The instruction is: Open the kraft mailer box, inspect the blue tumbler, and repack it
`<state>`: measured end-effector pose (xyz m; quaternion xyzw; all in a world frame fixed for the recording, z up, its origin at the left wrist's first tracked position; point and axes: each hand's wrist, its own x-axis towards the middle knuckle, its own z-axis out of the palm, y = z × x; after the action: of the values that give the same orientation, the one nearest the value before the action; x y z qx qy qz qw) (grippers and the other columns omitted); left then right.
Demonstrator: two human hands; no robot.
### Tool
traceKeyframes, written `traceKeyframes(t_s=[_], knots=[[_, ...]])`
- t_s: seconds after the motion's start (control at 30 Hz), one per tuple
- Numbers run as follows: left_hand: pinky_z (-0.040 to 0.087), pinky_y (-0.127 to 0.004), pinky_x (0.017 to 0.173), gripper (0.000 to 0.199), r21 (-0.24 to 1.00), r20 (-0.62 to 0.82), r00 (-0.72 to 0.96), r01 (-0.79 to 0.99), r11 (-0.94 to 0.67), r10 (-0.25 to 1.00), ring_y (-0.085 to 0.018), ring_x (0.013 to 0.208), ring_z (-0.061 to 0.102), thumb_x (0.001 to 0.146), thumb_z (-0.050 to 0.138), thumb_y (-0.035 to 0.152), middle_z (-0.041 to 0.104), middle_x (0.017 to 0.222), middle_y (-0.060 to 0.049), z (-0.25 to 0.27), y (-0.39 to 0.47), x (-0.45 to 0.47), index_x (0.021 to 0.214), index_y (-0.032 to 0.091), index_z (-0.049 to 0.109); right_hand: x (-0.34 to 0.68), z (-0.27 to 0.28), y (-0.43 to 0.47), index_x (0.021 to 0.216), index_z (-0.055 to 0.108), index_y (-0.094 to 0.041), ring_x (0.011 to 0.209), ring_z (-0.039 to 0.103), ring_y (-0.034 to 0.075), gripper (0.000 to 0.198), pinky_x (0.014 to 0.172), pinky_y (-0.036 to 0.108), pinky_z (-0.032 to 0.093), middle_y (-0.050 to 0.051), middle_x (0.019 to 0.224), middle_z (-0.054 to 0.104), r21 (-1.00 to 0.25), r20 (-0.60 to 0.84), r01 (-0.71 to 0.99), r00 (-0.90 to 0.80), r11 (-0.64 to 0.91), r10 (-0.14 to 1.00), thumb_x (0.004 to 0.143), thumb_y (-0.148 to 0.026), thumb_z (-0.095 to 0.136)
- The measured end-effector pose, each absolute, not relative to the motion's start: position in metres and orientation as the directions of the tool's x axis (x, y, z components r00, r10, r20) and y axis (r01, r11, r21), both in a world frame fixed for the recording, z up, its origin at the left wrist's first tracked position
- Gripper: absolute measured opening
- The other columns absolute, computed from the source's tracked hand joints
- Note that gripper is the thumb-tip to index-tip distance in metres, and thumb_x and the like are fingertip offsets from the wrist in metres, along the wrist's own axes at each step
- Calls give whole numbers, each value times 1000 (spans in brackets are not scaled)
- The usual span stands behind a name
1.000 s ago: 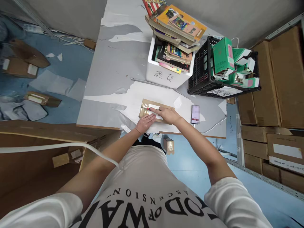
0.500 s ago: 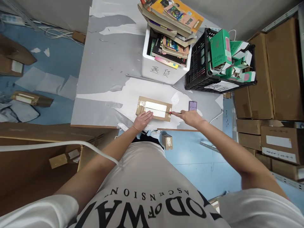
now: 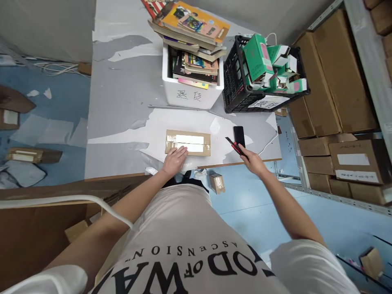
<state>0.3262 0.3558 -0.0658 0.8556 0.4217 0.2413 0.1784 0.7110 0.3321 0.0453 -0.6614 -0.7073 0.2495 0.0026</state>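
Note:
A small taped cardboard box (image 3: 195,143) with a white label lies flat near the table's front edge. A dark slit runs lengthwise across its top. My left hand (image 3: 175,159) rests on the box's front left part, fingers laid flat. To the right of the box, my right hand (image 3: 251,160) is closed around a red and black utility knife (image 3: 235,147). The knife's blade end points up and left, apart from the box. Just beyond the knife lies a phone (image 3: 239,134) with a dark screen.
Books fill a white bin (image 3: 192,96) at the back of the table (image 3: 125,81). Beside it, a black crate (image 3: 234,90) holds green boxes (image 3: 258,57). Large cartons (image 3: 337,81) stand to the right. A big open carton (image 3: 39,228) is at the lower left.
My right hand has drawn the knife rightward off the box's right end. My left hand stays on the box. The phone's screen has turned dark. The view has shifted.

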Motion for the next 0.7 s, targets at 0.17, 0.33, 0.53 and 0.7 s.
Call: traceKeyframes(t_s=[0.17,0.33,0.53,0.7], knots=[[39,-47,105,35,461,248,534,669,-583,808,-28,126,53,92,44,26,61,129,-13,-54,360,329,120,18,62,670,-44,300,147,23,-19,55,58,14,68,58,32,51,6,98,69,-694,-393,550,251,-464,885,86,-43,43],[37,-47,107,37,422,249,564,669,-612,788,-28,128,50,91,43,23,58,132,-14,-52,358,327,125,18,57,639,-108,310,120,48,-13,85,64,19,47,74,34,53,12,106,67,-740,-356,443,381,-507,853,82,-41,46],[36,-52,106,41,381,240,570,689,-617,785,-32,137,39,90,46,22,48,142,-18,-52,352,322,129,18,53,633,-133,337,116,54,-14,100,61,22,41,92,38,46,12,109,66,-689,-343,511,396,-514,852,79,-29,53],[34,-53,106,38,377,238,554,704,-601,798,-33,136,40,89,47,22,49,141,-17,-50,354,323,126,20,56,629,-136,342,118,57,-14,108,55,24,41,97,38,42,14,113,61,-625,-312,590,411,-511,857,78,-22,52]])
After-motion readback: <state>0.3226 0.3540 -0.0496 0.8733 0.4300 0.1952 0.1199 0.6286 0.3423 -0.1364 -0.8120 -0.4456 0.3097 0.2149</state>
